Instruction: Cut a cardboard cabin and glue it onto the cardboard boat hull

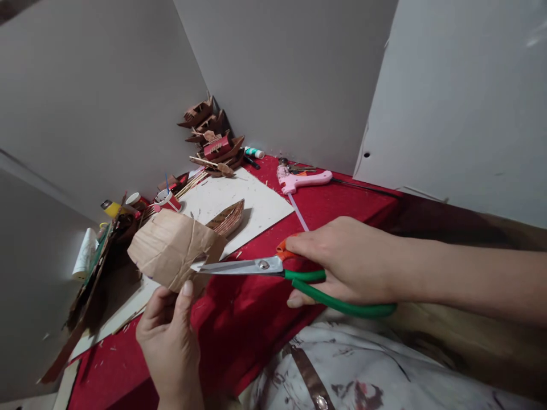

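My left hand [171,336] pinches the lower edge of a creased piece of brown paper or thin card [164,245] between thumb and fingers. In my right hand [337,256] is a pair of scissors [243,266] with green and orange handles. Their blades point left, and the tips meet the right side of the brown piece beside a small slit. Partly hidden behind that piece, a small brown model boat [231,219] lies on a white board [267,208].
A pink glue gun [305,180] with a glue stick lies on the red tabletop [260,341]. Several model boats [213,136] are stacked in the back corner. Cups [167,199], thin sticks [194,185] and brown cardboard [92,302] are at left. Grey panels [290,74] enclose the back.
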The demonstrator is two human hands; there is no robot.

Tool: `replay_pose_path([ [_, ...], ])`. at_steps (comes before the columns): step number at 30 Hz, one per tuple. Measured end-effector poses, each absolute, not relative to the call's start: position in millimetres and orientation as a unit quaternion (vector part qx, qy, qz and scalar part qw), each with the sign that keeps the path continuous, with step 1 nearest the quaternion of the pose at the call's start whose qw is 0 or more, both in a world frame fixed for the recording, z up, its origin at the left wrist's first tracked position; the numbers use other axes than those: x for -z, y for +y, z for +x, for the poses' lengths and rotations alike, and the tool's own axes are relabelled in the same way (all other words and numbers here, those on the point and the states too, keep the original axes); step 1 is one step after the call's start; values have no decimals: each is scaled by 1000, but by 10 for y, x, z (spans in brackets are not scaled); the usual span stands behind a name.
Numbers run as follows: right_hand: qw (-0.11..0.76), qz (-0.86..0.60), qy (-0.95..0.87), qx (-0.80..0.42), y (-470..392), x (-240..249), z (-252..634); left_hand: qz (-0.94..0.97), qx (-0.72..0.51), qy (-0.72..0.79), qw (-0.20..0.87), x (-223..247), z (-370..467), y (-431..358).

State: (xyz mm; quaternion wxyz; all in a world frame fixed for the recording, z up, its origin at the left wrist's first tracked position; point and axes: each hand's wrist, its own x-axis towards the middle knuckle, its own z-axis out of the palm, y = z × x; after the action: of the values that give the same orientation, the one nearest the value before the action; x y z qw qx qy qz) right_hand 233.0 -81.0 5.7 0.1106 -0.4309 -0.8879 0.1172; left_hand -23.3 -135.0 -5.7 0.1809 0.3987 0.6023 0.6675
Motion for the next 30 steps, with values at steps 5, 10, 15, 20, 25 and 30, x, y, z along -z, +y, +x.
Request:
replay_pose_path([
  [5,77,-441,-888,-100,-814,-142,2257,387,-674,600,191,62,-251,-1363],
  [10,47,-438,-894,-81,-813,-242,2267,414,-661,578,240,137,-308,-1352],
  [15,43,-425,-896,-117,-828,-280,2298,448,-622,571,294,162,-332,-1336],
  [20,63,-437,-886,-140,-910,-199,2299,380,-671,538,340,141,-248,-1281],
  [25,69,-451,-877,-149,-916,-204,2323,349,-699,507,363,69,-179,-1187],
  [30,76,-463,-868,-160,-855,-193,2311,342,-716,476,379,52,-114,-1073],
])
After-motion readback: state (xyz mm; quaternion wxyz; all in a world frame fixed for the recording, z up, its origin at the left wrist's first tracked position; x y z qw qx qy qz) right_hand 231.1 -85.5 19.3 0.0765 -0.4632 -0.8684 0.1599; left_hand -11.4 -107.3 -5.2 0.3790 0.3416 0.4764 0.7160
